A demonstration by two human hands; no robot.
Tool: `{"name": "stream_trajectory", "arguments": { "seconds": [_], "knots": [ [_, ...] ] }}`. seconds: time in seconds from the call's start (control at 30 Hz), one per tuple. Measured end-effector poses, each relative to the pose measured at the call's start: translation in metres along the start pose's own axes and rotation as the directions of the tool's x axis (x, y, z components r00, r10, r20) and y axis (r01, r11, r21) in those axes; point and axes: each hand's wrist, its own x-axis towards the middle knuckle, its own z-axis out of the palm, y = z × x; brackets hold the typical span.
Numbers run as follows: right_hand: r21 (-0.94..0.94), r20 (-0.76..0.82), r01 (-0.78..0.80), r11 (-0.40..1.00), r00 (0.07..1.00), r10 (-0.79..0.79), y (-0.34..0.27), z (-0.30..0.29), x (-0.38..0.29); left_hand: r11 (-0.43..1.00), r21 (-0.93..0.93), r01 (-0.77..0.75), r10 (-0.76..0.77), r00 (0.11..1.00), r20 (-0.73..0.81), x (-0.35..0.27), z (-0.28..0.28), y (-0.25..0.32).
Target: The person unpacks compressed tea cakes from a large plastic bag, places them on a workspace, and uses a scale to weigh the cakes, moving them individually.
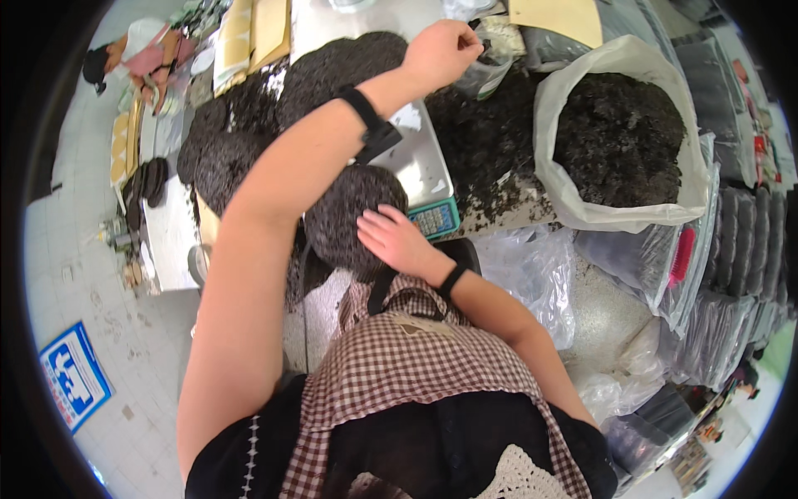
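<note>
My left hand [446,53] reaches across the table, its fingers curled at the rim of a clear plastic cup [483,78] with dark material inside. A small dark bit is at the fingertips; whether they pinch it I cannot tell. My right hand [399,240] rests with extended fingers on the side of a rounded, dark, rough-textured mass [349,215] close to my apron. Beside that mass is a digital scale with a metal plate [430,162] and a teal keypad end. More large dark rounded masses [336,68] lie beyond and left of my left forearm.
Loose dark crumbly material [486,143] covers the table right of the scale. An open white bag [545,143] of dark clumps stands at its right. Plastic-wrapped dark packs [735,243] are stacked farther right. Another person [146,56] is at the upper left. Clear plastic sheeting [530,274] hangs below the table edge.
</note>
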Motion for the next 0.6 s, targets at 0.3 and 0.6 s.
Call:
{"name": "stream_trajectory", "arguments": {
  "seconds": [0.3, 0.6],
  "knots": [
    [0.122, -0.090, -0.242, 0.963, 0.963, 0.254, -0.017, -0.119, -0.050, 0.870, 0.493, -0.015, 0.054, 0.996, -0.066, 0.064, 0.100, -0.059],
    [0.861, 0.130, -0.508, -0.002, 0.216, 0.968, 0.038, -0.174, -0.143, 0.979, 0.100, 0.177, -0.159, 0.974, -0.160, -0.181, -0.151, 0.003]
  ]
}}
